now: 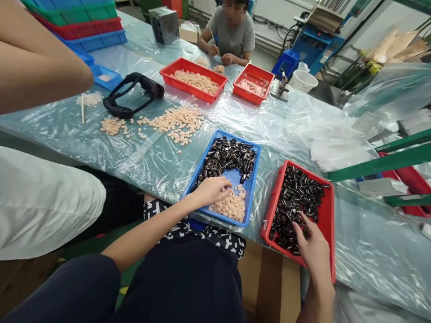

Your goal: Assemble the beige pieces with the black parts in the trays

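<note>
the person's left hand (210,190) rests in the blue tray (253,188), fingers curled together over the bare middle, just where the small black parts (229,157) give way to the little heap of pale peach pieces (232,205); whether they pinch one, i cannot tell. the right hand (313,244) lies in the red tray (328,220) beside it, fingers spread loosely across its own dark parts (296,202). to do this well, i'd judge it wise to lift one piece at a time with the fingertips, keep the pale and black lots apart, and avoid shoving parts over the low rims onto the plastic-covered counter (289,125).
</note>
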